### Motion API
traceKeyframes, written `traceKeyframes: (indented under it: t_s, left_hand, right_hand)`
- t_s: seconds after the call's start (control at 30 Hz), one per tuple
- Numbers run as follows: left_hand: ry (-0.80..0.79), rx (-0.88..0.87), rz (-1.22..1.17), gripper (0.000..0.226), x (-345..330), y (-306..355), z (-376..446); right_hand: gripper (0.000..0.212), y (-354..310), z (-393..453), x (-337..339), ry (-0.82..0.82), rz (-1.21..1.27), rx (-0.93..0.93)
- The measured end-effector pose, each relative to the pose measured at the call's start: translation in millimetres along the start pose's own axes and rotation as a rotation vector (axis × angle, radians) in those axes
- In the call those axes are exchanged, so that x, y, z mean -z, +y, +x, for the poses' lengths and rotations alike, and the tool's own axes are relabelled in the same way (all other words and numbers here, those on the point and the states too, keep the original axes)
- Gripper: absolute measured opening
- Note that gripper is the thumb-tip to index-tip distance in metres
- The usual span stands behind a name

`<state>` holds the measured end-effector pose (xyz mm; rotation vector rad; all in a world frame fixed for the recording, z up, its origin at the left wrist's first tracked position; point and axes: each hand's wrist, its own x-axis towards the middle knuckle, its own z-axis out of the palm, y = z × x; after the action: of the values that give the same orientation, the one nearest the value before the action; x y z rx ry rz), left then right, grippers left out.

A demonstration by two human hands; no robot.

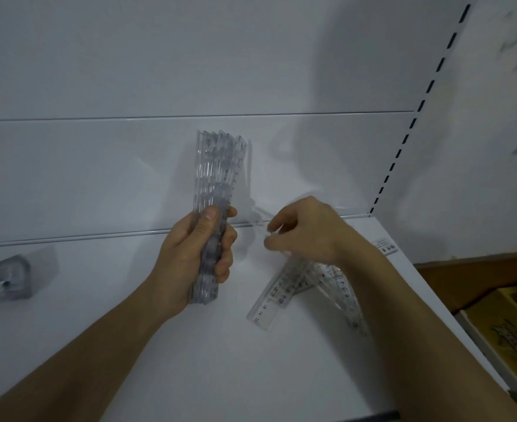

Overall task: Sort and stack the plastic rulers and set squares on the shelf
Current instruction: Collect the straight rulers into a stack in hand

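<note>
White shelf (208, 354) fills the lower view; white back panel (190, 71) rises behind it. A slotted upright (415, 117) with black slots runs diagonally at right, where the shelf ends. Beyond the shelf's right edge, lower right, a cardboard box (507, 318) with yellowish contents, detail blurred.

Left edge of shelf: a grey translucent packet (4, 281), partly cut by the frame, lying flat, well apart from the hands.

Left hand (196, 254): grip closed around a thick bundle of clear rulers (217, 184). Bundle held upright, lower end near or on the shelf surface (cannot tell which), upper end fanning slightly apart toward the back panel. Thumb lies across the front of the bundle, fingers wrapped round the right side.

Right hand (306, 229): fingers curled, tips pinching a clear plastic piece (261, 222) that is barely visible against the white panel; blurred, cannot tell whether ruler or set square. Hand sits above the loose pile, just right of the bundle, not touching it.

Loose pile on shelf under and below the right wrist: a clear ruler (270, 300) with printed numerals lying diagonally, lower end toward the viewer; overlapping it at right, a second clear scale (347, 300) with a curved-looking edge, type uncertain. Both lie flat.

Small printed label (385, 245) near the shelf's right rear corner, text unreadable.
</note>
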<state>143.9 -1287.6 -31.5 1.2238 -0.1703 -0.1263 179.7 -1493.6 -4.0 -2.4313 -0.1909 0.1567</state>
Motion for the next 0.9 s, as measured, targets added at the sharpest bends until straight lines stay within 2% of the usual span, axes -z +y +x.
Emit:
traceKeyframes:
  t_s: [0.07,0.13,0.27,0.33,0.57,0.9]
  left_hand:
    - [-0.020,-0.004,-0.007,0.045,-1.7,0.5,-1.0]
    - [-0.036,-0.005,0.000,0.042,-2.7,-0.1,-2.2]
    - [-0.031,0.021,0.039,0.041,-10.2,-0.6,-4.9]
    - [-0.018,0.036,0.046,0.038,-12.7,0.0,-5.9]
    - [0.042,0.077,0.059,0.037,-12.9,1.3,-6.3]
    - [0.012,0.089,0.054,0.042,-11.7,2.0,-8.0]
  right_hand:
    - [0.020,-4.2,-3.8,10.5,0.078,0.201,0.085]
    - [0.010,-9.8,-8.2,15.7,0.084,0.463,0.175]
    - [0.017,-17.8,-8.8,15.0,-0.047,0.947,0.275]
    - [0.021,-19.2,-8.6,14.7,-0.071,1.084,0.285]
    - [0.018,-22.9,-12.7,14.8,-0.019,1.094,0.287]
    - [0.019,-24.0,-12.1,12.1,0.183,0.947,0.271]
